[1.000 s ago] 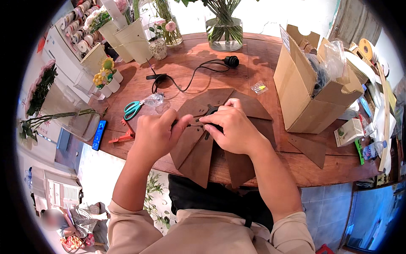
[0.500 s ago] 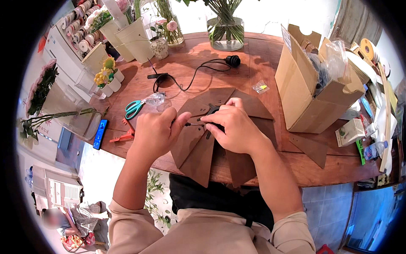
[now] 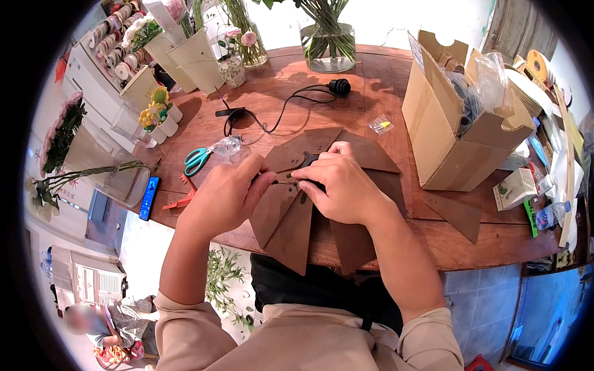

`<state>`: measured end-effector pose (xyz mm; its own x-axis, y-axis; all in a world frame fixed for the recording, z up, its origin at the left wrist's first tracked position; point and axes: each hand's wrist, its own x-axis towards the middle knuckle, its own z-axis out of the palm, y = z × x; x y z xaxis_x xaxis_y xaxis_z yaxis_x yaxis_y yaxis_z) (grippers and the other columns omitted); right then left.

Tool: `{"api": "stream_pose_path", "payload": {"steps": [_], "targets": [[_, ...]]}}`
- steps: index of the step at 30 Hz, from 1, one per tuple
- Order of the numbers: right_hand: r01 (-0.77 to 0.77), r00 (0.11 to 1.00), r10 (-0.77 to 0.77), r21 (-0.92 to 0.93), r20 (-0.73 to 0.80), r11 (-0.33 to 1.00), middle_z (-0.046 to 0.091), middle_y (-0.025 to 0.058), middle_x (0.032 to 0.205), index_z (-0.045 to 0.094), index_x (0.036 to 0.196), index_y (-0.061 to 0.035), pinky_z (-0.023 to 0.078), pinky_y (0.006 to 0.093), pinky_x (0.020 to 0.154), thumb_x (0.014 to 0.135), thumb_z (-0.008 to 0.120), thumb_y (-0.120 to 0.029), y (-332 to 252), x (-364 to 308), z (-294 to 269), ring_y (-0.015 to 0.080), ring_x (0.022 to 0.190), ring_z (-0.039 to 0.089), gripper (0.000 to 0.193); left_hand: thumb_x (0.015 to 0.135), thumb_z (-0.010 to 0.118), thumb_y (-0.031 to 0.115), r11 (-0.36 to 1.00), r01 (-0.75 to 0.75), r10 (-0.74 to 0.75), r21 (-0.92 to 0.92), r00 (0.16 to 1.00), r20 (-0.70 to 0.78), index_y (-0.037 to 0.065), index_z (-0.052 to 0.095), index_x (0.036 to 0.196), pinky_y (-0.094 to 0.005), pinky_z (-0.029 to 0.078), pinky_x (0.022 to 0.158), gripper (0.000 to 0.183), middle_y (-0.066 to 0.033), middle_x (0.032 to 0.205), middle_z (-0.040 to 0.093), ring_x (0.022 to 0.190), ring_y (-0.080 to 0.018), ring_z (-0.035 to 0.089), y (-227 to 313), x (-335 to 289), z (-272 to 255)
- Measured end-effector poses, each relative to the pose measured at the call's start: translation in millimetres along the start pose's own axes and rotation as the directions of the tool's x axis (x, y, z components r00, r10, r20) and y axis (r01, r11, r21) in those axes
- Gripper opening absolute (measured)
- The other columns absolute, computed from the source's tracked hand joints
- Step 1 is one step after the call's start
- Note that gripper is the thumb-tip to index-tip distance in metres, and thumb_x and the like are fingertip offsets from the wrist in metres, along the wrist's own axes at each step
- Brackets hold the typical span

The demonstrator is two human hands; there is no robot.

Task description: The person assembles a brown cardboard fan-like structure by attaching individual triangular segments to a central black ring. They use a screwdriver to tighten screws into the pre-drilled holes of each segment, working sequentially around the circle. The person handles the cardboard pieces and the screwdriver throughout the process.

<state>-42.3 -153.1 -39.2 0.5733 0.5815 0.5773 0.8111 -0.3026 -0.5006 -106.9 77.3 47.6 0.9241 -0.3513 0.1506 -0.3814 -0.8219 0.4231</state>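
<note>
Brown wedge-shaped panels (image 3: 291, 238) lie in a fan around a black hub (image 3: 307, 159) at the table's near edge. My left hand (image 3: 232, 195) is closed around a screwdriver (image 3: 283, 182); its thin metal shaft points right toward the hub, and its handle is mostly hidden in the fist. My right hand (image 3: 343, 185) bends over the middle of the fan, thumb and fingers closed on the black hub beside the screwdriver's tip. What lies right under those fingers is hidden. One loose brown panel (image 3: 458, 216) rests apart on the right.
An open cardboard box (image 3: 442, 148) stands at the right. Behind the fan lie a black cord with a lamp socket (image 3: 339, 87) and a small plastic bag (image 3: 381, 125). Scissors (image 3: 197, 162), a red tool (image 3: 180, 201) and a phone (image 3: 148, 198) lie left. A glass vase (image 3: 328, 55) stands behind.
My left hand has turned slightly around the screwdriver, its thumb now lower. The right hand stays at the hub; the whole view has shifted a little.
</note>
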Motion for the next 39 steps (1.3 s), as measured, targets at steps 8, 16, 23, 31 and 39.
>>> {"api": "stream_pose_path", "payload": {"steps": [8,16,23,31,39], "targets": [[0.028,0.999,-0.028,0.011,-0.02,1.0,0.07,0.007,0.079,0.08,0.105,-0.009,0.037,0.0402,0.098,0.091,0.074,-0.013,0,1,-1,0.0243,0.083,0.062,0.016,0.096,0.065,0.0,0.908,-0.418,0.418,0.007,0.907,-0.052,0.001,0.063,0.103,-0.0377,0.049,0.068,0.008,-0.0129,0.084,0.065,0.074,-0.0299,0.064,-14,5,-5],[0.049,0.999,-0.049,-0.004,-0.009,0.999,0.068,0.0065,0.078,0.081,0.104,-0.0098,0.037,0.0404,0.096,0.091,0.074,-0.013,-4,0,0,0.0239,0.08,0.06,0.015,0.092,0.068,-0.003,0.975,-0.217,0.216,0.054,0.976,0.027,0.001,0.066,0.103,-0.0396,0.051,0.067,0.012,-0.013,0.084,0.066,0.075,-0.0315,0.065,7,1,-14],[0.083,0.995,-0.084,-0.019,-0.045,0.996,0.068,0.0059,0.078,0.081,0.102,-0.0105,0.036,0.0398,0.095,0.09,0.075,-0.012,-2,0,-3,0.0234,0.08,0.06,0.014,0.091,0.069,-0.004,0.939,-0.342,0.342,0.013,0.94,0.01,0.0,0.065,0.106,-0.0383,0.052,0.068,0.017,-0.013,0.084,0.067,0.076,-0.0301,0.067,10,3,-16],[0.06,0.998,-0.06,0.038,0.006,0.997,0.072,0.0132,0.084,0.081,0.102,-0.0112,0.035,0.0439,0.096,0.093,0.067,-0.016,-4,0,-6,0.0287,0.087,0.065,0.018,0.092,0.07,-0.003,0.953,-0.276,0.28,0.122,0.96,-0.018,0.0,0.066,0.107,-0.0352,0.054,0.068,0.016,-0.0136,0.087,0.071,0.076,-0.0251,0.07,14,0,-16],[0.038,0.998,-0.039,0.026,0.04,0.999,0.073,0.0144,0.086,0.082,0.103,-0.0114,0.035,0.0436,0.099,0.094,0.064,-0.018,-3,1,0,0.0292,0.09,0.065,0.021,0.098,0.066,0.004,0.994,-0.106,0.107,0.021,0.994,-0.019,0.0,0.063,0.107,-0.0361,0.055,0.072,0.01,-0.0165,0.089,0.069,0.081,-0.0312,0.07,19,-1,-13]]}}
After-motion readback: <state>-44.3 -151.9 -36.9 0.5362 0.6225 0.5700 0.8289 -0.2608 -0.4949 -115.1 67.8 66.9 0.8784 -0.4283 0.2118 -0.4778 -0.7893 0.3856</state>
